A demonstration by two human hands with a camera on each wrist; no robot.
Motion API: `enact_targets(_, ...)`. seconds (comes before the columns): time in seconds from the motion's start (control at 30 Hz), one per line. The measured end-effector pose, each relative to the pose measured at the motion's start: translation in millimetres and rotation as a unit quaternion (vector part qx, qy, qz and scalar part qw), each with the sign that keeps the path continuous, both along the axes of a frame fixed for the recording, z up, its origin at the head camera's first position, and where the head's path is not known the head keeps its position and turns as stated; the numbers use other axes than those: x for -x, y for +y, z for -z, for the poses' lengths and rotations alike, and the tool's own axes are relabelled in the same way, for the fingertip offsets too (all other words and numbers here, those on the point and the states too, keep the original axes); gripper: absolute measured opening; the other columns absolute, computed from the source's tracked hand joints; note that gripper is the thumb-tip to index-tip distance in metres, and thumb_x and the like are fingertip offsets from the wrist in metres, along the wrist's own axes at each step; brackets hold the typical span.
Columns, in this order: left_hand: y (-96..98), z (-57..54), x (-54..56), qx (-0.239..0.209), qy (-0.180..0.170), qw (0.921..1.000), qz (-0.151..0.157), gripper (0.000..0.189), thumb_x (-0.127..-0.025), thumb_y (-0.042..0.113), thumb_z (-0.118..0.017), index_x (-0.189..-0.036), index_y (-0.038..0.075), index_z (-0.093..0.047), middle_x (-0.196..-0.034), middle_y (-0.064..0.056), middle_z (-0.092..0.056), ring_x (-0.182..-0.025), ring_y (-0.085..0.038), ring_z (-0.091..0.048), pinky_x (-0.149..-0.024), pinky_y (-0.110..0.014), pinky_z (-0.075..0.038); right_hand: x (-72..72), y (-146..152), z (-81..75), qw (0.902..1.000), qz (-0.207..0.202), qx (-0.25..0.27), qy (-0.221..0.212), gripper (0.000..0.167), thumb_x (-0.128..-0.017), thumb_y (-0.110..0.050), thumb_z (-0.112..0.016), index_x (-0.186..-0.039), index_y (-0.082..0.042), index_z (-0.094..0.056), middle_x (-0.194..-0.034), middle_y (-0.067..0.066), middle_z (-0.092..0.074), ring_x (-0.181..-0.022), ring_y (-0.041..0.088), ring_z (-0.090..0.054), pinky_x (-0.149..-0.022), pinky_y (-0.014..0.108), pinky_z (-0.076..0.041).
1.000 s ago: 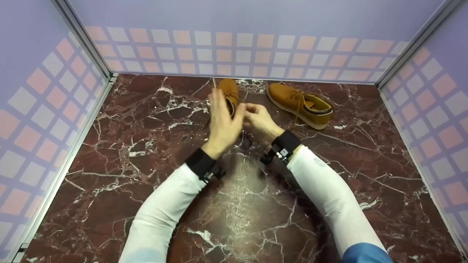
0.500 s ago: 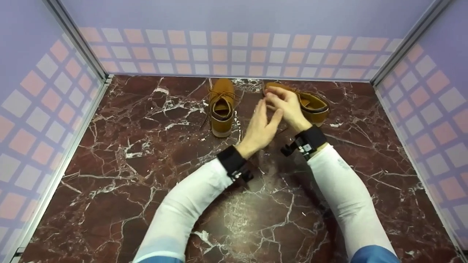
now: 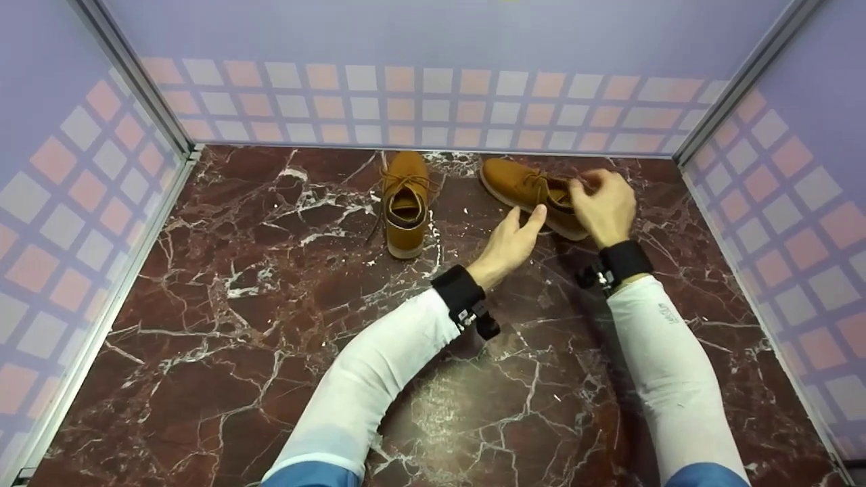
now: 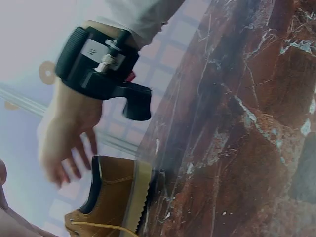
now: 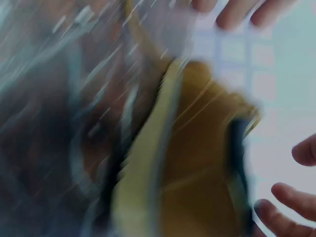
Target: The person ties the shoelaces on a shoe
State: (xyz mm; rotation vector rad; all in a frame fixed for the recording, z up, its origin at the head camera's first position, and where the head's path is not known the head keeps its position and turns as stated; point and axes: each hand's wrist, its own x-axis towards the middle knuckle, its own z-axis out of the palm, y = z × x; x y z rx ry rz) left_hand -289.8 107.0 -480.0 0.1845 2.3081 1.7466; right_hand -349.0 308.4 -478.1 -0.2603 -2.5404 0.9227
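Note:
Two tan lace-up shoes stand on the floor near the back wall. The left shoe [image 3: 406, 238] points toward the wall with its laces tied. Its mate, the right shoe [image 3: 504, 181], lies angled with its toe to the upper left and a lace hanging over its side. My left hand [image 3: 506, 245] is beside this shoe's near side, thumb and fingers extended and holding nothing. Over its heel opening hovers my right hand [image 3: 607, 204], fingers loosely bent with nothing between them. In the left wrist view the right hand [image 4: 69, 133] hangs just above the heel [image 4: 116, 170].
The floor [image 3: 223, 325] is dark red marble-patterned. A back wall [image 3: 433, 101] with pink and white squares rises right behind the shoes, and side walls [image 3: 61, 223] stand left and right. Black wrist cameras [image 3: 602, 274] are strapped to both wrists.
Both hands have moved right, from over the left shoe to the right shoe. They have separated, the right hand going over the heel. The shoes have stayed in place.

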Motion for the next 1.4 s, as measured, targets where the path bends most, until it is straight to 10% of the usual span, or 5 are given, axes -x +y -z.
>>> enact_targets(0.3,2.3,13.1,9.4,-0.035,-0.047,0.9983,0.007,0.092,-0.116,0.068,-0.041,-0.177,0.001,-0.026,-0.186,-0.018,-0.031,-0.174,-0.032,-0.030,-0.145,-0.044,-0.026,-2.2,14.3,19.8,0.9939,-0.003,0.065,-0.089,0.066,-0.110,-0.063,-0.056,-0.138,-0.008,-0.079,-0.143,0.020,-0.077,-0.137,0.042,-0.070,-0.120,0.054,-0.051)
enact_targets(0.5,7.1,46.3,41.5,-0.054,-0.068,0.9962,-0.009,0.110,-0.105,0.088,-0.039,-0.177,0.006,-0.029,-0.186,-0.013,-0.033,-0.174,-0.028,-0.031,-0.143,-0.041,-0.030,-1.4,-2.3,16.4,0.9805,-0.057,0.113,-0.150,0.073,-0.112,-0.066,-0.048,-0.142,-0.005,-0.076,-0.147,0.023,-0.073,-0.134,0.036,-0.067,-0.107,0.037,-0.052)
enact_targets(0.7,-1.3,29.2,30.7,-0.084,-0.059,0.9947,0.003,0.106,-0.109,0.078,-0.044,-0.177,-0.001,-0.022,-0.187,-0.019,-0.025,-0.176,-0.032,-0.024,-0.145,-0.042,-0.023,-1.4,-22.0,28.0,0.9706,-0.106,0.151,-0.154,0.062,-0.116,-0.046,-0.049,-0.155,0.000,-0.065,-0.162,0.023,-0.063,-0.156,0.039,-0.055,-0.134,0.048,-0.042)
enact_targets(1.03,-5.3,46.1,47.5,-0.045,-0.070,0.9964,-0.016,0.110,-0.103,0.089,-0.038,-0.178,0.009,-0.028,-0.187,-0.009,-0.030,-0.175,-0.024,-0.029,-0.143,-0.037,-0.028,14.7,-18.6,55.8,0.9722,-0.097,0.132,-0.168,0.064,-0.114,-0.051,-0.054,-0.161,-0.009,-0.061,-0.167,0.017,-0.061,-0.159,0.038,-0.054,-0.130,0.046,-0.047)
enact_targets(1.4,-18.3,46.7,40.9,-0.054,-0.064,0.9961,-0.026,0.111,-0.102,0.092,-0.036,-0.171,0.006,-0.044,-0.179,-0.012,-0.047,-0.170,-0.027,-0.039,-0.139,-0.037,-0.036,-3.6,-34.2,49.1,0.9722,-0.120,0.116,-0.164,0.061,-0.113,-0.046,-0.056,-0.158,-0.005,-0.064,-0.162,0.021,-0.065,-0.154,0.041,-0.058,-0.127,0.051,-0.049)
